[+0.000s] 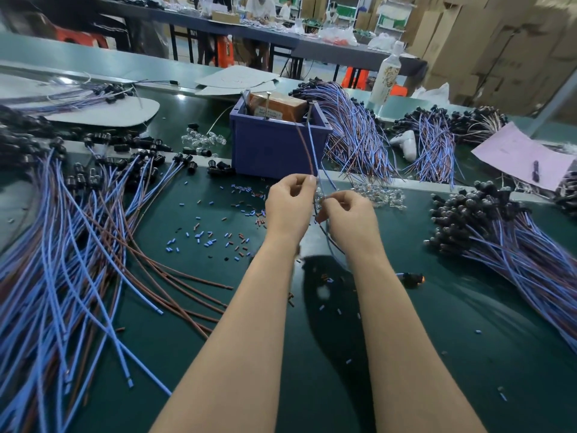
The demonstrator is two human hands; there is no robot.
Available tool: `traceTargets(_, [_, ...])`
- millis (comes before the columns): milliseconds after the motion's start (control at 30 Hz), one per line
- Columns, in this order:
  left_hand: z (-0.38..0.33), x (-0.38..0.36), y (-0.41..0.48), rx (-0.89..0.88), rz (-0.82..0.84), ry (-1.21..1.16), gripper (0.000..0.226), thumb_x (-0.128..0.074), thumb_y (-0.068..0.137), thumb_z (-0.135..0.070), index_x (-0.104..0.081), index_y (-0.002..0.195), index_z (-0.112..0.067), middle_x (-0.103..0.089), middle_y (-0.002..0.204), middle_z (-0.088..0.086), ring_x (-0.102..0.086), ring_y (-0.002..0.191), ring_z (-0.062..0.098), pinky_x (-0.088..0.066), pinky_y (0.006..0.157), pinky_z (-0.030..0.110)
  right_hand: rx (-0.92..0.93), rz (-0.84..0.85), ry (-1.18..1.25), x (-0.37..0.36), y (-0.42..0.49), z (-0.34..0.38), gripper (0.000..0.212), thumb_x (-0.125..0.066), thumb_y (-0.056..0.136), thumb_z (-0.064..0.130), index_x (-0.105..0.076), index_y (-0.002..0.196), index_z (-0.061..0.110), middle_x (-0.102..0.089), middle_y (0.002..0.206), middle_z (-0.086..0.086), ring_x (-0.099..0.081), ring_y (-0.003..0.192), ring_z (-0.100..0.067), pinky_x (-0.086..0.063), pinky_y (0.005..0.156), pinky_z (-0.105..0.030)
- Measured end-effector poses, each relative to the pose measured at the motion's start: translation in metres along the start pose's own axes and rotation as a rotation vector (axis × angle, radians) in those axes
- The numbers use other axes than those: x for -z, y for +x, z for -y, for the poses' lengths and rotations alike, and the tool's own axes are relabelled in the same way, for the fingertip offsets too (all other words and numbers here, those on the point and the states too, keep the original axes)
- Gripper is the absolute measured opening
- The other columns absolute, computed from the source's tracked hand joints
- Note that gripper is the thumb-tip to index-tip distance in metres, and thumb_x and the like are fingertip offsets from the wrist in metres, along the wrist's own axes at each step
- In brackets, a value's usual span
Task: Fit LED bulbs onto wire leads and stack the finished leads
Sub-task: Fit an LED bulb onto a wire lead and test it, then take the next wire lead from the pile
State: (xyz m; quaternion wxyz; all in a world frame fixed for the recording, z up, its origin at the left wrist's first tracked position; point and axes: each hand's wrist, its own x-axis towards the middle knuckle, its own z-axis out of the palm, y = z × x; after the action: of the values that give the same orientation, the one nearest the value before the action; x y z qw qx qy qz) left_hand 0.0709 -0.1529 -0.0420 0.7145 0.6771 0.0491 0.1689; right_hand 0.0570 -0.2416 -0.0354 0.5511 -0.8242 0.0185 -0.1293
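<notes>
My left hand (288, 206) pinches the blue and brown wires of a lead (312, 151) that run up to two nails on the purple bin (274, 148). My right hand (349, 215) is closed on the same lead just to the right, with a small clear bulb at its fingertips. The lead's lower part hangs down between my wrists. A pile of clear LED bulbs (374, 193) lies just behind my right hand. Unfitted leads (78, 239) with black sockets spread across the left. A stack of leads (499, 235) lies on the right.
Cut blue and brown insulation bits (218, 226) litter the green mat. More lead bundles (356, 132) lie behind the bin, with a white bottle (387, 76), a pink sheet (524, 154) and a white tool (406, 145). People work at a far table.
</notes>
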Motion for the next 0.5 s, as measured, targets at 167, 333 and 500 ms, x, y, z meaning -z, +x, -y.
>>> traceTargets(167, [-0.033, -0.007, -0.008, -0.100, 0.139, 0.008, 0.017, -0.054, 0.095, -0.012, -0.069, 0.091, -0.006, -0.064, 0.077, 0.005, -0.057, 0.070, 0.013, -0.050, 0.063, 0.026, 0.119, 0.165, -0.102, 0.027, -0.006, 0.017, 0.015, -0.053, 0.093, 0.020, -0.060, 0.080, 0.021, -0.059, 0.066, 0.001, -0.047, 0.055, -0.010, -0.038, 0.058, -0.026])
traceTargets(333, [-0.090, -0.044, -0.025, -0.365, 0.303, 0.052, 0.013, -0.059, 0.092, -0.019, -0.071, 0.093, -0.014, -0.065, 0.077, -0.007, -0.053, 0.063, 0.000, -0.043, 0.067, 0.019, 0.236, 0.034, -0.251, 0.073, -0.006, 0.036, 0.021, -0.053, 0.088, 0.009, -0.061, 0.069, 0.013, -0.061, 0.059, -0.002, -0.049, 0.052, -0.011, -0.042, 0.054, -0.024])
traceTargets(500, [-0.104, -0.094, -0.051, -0.441, 0.214, 0.066, 0.013, -0.059, 0.092, -0.022, -0.064, 0.089, -0.011, -0.060, 0.076, -0.005, -0.057, 0.072, 0.010, -0.045, 0.072, 0.020, 0.274, -0.235, -0.076, 0.130, -0.012, 0.030, 0.015, -0.061, 0.089, 0.012, -0.069, 0.080, 0.004, -0.067, 0.066, -0.007, -0.065, 0.059, -0.014, -0.058, 0.065, -0.038])
